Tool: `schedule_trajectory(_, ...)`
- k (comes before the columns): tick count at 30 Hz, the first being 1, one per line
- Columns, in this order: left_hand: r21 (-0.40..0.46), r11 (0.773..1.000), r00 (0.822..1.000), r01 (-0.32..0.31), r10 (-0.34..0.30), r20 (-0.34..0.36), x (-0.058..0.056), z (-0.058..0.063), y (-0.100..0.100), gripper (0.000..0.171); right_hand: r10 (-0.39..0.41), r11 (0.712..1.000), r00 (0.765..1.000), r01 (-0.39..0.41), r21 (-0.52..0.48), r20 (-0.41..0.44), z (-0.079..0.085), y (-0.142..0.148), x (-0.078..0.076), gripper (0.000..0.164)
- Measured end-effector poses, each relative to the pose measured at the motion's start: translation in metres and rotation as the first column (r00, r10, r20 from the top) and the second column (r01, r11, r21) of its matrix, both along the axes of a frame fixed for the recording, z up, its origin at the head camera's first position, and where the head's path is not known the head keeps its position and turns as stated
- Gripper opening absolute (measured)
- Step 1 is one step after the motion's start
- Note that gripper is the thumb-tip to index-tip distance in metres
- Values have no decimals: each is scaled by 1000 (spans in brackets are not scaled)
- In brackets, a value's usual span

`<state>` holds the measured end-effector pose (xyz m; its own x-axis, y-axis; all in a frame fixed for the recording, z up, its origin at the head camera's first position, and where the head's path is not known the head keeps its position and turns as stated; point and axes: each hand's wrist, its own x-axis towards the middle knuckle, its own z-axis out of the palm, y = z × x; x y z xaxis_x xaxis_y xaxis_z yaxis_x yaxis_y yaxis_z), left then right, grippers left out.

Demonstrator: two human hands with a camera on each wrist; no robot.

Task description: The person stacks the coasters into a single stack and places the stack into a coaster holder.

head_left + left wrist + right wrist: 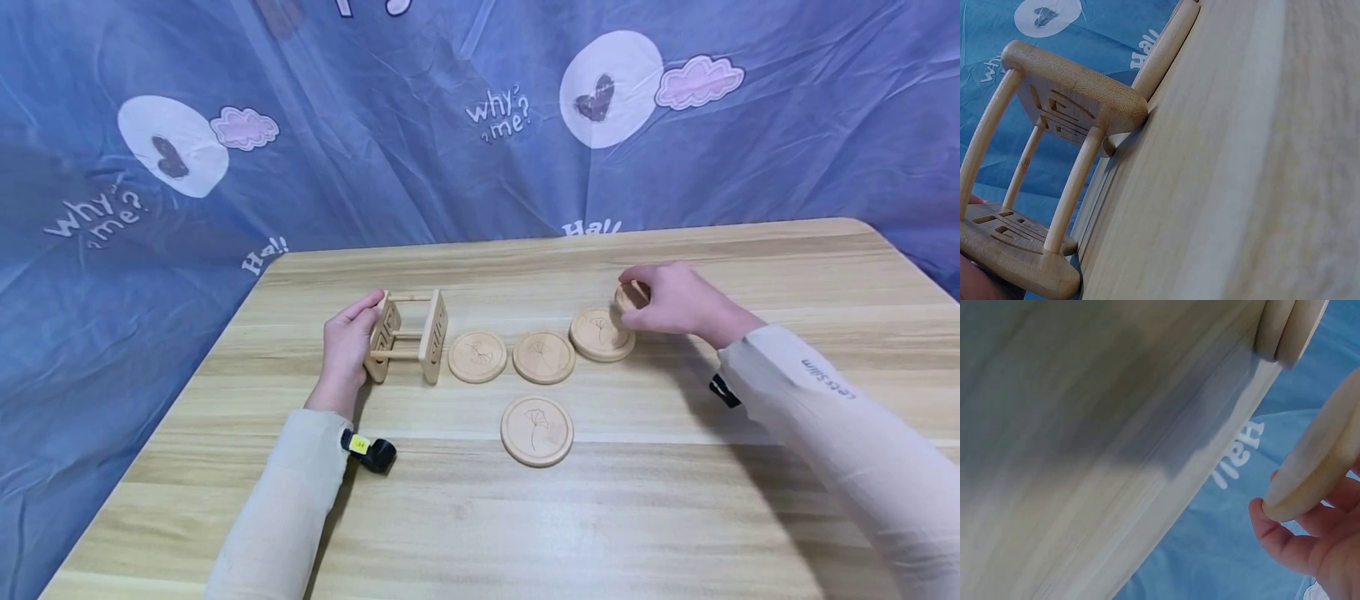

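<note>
The left hand holds a wooden rack by its outer panel, the grip closed round that panel's edge. The rack stands on the pale wooden surface, its two panels, each with a cut-out pattern, joined by slim rods.

The right hand has hold of a round wooden coaster, its grip narrowed to a pinch at the rim. This coaster is tilted steeply; the right wrist view shows it clear of the surface, near a stack of two coasters that lies flat.

Between the rack and the stack lie two more: the left coaster, just beside the rack's inner panel, and the middle coaster, with a narrow gap between the pair (whether the middle one touches the stack, I cannot tell). The near coaster lies apart from the others, closer to the person, with a thin line drawing of a leaf on a stem.

Both arms wear light sleeves, the right one bearing dark lettering. Behind the surface hangs a creased blue cloth, printed with pink clouds, hearts on white ovals and the words "why me?"
</note>
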<state>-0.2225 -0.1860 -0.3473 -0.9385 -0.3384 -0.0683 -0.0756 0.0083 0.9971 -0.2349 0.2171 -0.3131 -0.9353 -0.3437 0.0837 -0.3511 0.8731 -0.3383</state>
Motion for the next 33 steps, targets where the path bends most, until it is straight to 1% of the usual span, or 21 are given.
schedule_trajectory(4, 2, 1000, 1000, 2, -2, 4, 0, 0, 0, 36, 26, 999, 1000, -26, -18, 10, 1, -5, 3, 53)
schedule_trajectory(11, 12, 1000, 1000, 1, -1, 9, 0, 0, 0, 36, 133, 991, 991, -133, -20, 24, -2, -11, 5, 56)
schedule_trajectory(17, 5, 1000, 1000, -3, 3, -6, 0, 0, 0, 36, 183, 983, 983, -183, -27, 3, -7, -16, 6, 54)
schedule_trajectory(20, 7, 1000, 1000, -3, 4, -15, 0, -1, 0, 36, 212, 977, 977, -211, -32, 3, -9, -19, 6, 55)
schedule_trajectory(26, 4, 1000, 1000, -2, 2, -17, 0, -1, 0, 36, 285, 957, 959, -284, -49, -3, -12, -22, 6, 53)
schedule_trajectory(33, 12, 1000, 1000, -3, 3, -19, -1, -2, -1, 36, 323, 944, 946, -324, -58, -15, -14, -27, 5, 53)
